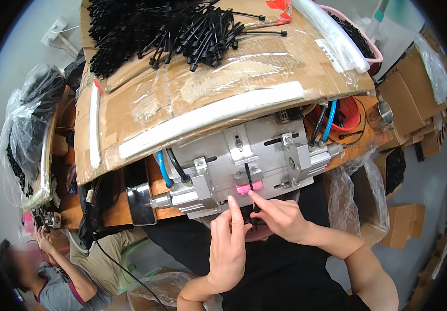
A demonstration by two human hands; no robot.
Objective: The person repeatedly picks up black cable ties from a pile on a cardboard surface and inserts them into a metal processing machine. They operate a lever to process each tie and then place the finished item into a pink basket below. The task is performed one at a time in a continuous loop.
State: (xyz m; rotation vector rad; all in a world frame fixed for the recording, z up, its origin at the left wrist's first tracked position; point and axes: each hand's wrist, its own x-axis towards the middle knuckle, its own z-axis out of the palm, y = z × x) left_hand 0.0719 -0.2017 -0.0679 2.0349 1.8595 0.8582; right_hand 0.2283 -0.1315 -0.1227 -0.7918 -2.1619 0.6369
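Thumb and forefinger of the right hand [285, 220] pinch a small dark piece [255, 209]; beside it, the left hand [227, 251] points its forefinger to 12 o'clock, and whether it grips anything cannot be told. Just beyond the fingertips, at 12, a bright pink block [249, 187] sits on the near edge of a smooth grey metal machine [265, 147], a thin black stick [248, 174] slanting down to it. Bendy blue hoses [330, 122] meet the machine at 10 and 1 o'clock. Farther off, at 12, creased, taped brown cardboard [223, 93] bears a tangled heap of slender black rods [202, 44]. A red basket [349, 115] stands at 1 o'clock; at 8, a seated co-worker [67, 287] wears a grey shirt.
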